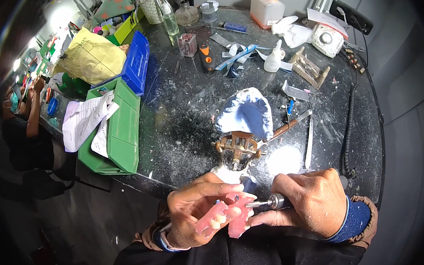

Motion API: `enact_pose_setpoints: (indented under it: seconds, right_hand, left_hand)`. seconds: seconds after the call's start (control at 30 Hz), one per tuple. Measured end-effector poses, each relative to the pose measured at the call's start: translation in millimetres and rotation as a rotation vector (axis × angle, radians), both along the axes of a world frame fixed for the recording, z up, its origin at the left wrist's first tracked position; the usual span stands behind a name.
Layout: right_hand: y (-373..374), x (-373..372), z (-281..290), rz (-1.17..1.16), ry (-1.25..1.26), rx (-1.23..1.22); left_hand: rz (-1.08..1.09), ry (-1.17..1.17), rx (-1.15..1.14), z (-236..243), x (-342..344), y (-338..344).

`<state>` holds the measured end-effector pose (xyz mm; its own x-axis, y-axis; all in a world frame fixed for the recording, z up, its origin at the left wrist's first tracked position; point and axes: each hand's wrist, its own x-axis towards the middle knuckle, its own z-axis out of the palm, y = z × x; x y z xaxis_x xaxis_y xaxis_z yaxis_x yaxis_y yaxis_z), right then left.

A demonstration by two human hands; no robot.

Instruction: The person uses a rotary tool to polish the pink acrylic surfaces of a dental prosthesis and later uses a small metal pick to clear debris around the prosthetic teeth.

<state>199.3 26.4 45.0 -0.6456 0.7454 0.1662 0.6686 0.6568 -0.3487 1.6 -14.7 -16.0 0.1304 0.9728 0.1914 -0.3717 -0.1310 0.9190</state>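
Observation:
At the front edge of the bench, my left hand [184,209] is closed on a pink denture [238,225] with whitish teeth, its fingers and thumb around the plate. My right hand [314,203] grips a rotary handpiece [276,201], dark with a metal nose. The tip points left and meets the denture's right part; I cannot tell whether it touches or sits just off it. Pale dust speckles both hands. Just beyond them stands a brass-coloured articulator [239,146], with a bluish-white plaster cast [245,110] behind it.
Green [124,141] and blue bins [137,62] holding papers stand at the left. A coiled cord [349,126] runs down the right side. Farther back lie a white dropper bottle [273,58], a wooden rack [309,68] and a control box [327,40]. Another person [30,131] sits far left.

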Motion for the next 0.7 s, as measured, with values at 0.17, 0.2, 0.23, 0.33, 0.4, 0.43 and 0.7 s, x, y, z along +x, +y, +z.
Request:
enact_pose_setpoints:
  seconds: [0.17,0.2,0.23,0.33,0.4,0.43,0.7]
  right_hand:
    - [-1.2,2.2,-0.5,0.022,-0.053,-0.011]
    - [-1.5,2.4,0.1,0.044,-0.076,-0.017]
    - [-1.1,1.9,-0.1,0.043,-0.077,-0.018]
    - [0.0,-0.3,-1.5,-0.009,0.001,-0.003]
    - [-0.7,0.5,-2.6,0.026,-0.032,0.002]
    - [-0.7,0.9,-2.1,0.026,-0.033,0.004]
    - [-0.5,0.8,4.0,0.052,-0.116,-0.058]
  left_hand:
    - [-0.015,-0.015,0.023,0.5,0.4,3.3]
    - [-0.019,0.014,0.044,-0.1,0.1,3.8]
    - [-0.021,0.014,0.043,0.6,0.3,2.8]
    - [-0.013,-0.046,-0.068,2.1,0.7,-0.1]
    - [-0.007,-0.015,0.054,-0.7,0.8,2.5]
    - [-0.007,-0.016,0.056,-0.9,0.8,2.5]
    - [0.013,-0.033,0.029,-1.3,-0.1,0.6]
